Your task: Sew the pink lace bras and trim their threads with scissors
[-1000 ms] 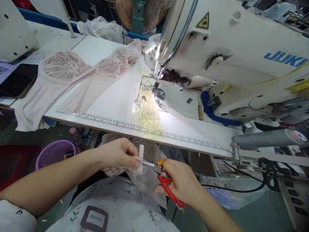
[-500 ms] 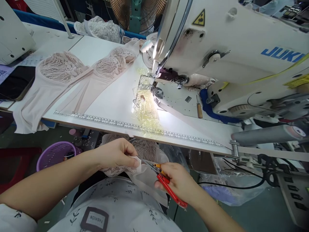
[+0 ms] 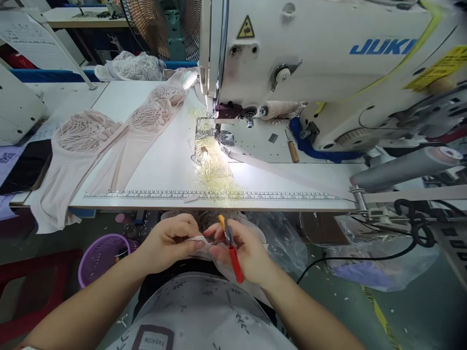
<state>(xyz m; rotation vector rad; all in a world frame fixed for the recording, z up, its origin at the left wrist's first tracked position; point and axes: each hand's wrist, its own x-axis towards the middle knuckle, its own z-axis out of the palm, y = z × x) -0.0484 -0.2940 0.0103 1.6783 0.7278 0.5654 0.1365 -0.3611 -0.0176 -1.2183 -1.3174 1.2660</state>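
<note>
Over my lap, my left hand (image 3: 174, 245) pinches the edge of a pale pink lace bra (image 3: 207, 250) between thumb and fingers. Close beside it, my right hand (image 3: 248, 253) has a pair of scissors (image 3: 236, 262) with red and orange handles tucked against the palm. Its thumb and fingertips are also on the fabric, a short way from my left fingers. Much of the garment lies hidden under both hands and below the table edge.
A white JUKI sewing machine (image 3: 317, 63) stands on the table (image 3: 164, 160), its lamp lit. Bras (image 3: 87, 131) drape over the left front edge. A wooden-handled awl (image 3: 293, 150) lies by the machine bed. On the floor are a purple basket (image 3: 98, 257) and red stool (image 3: 47, 296).
My right hand has come in close to my left, and its fingers now touch the fabric. The scissors have swung away from the cloth into the palm. The whole view has turned slightly.
</note>
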